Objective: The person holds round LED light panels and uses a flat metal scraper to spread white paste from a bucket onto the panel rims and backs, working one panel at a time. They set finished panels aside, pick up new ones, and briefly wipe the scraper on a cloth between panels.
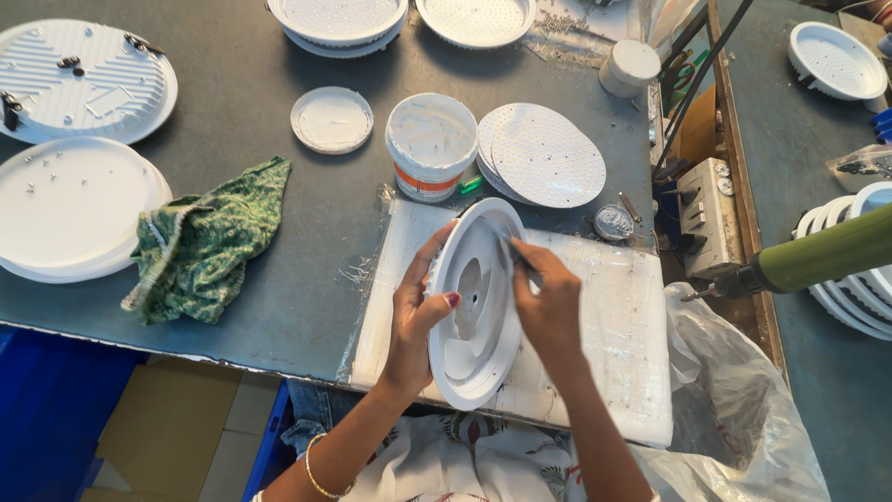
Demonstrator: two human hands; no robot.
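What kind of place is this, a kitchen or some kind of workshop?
Most likely a small assembly workshop for round light fittings: white round housings lie about the grey workbench, dotted circular boards are stacked nearby, and a green power screwdriver hangs ready.

Your right hand (548, 302) hides whatever small tool it presses into the round white plastic housing (476, 307); only a thin dark tip shows. The top edge cuts off two white perforated discs (476, 19). The green power screwdriver (808, 258) runs off right.
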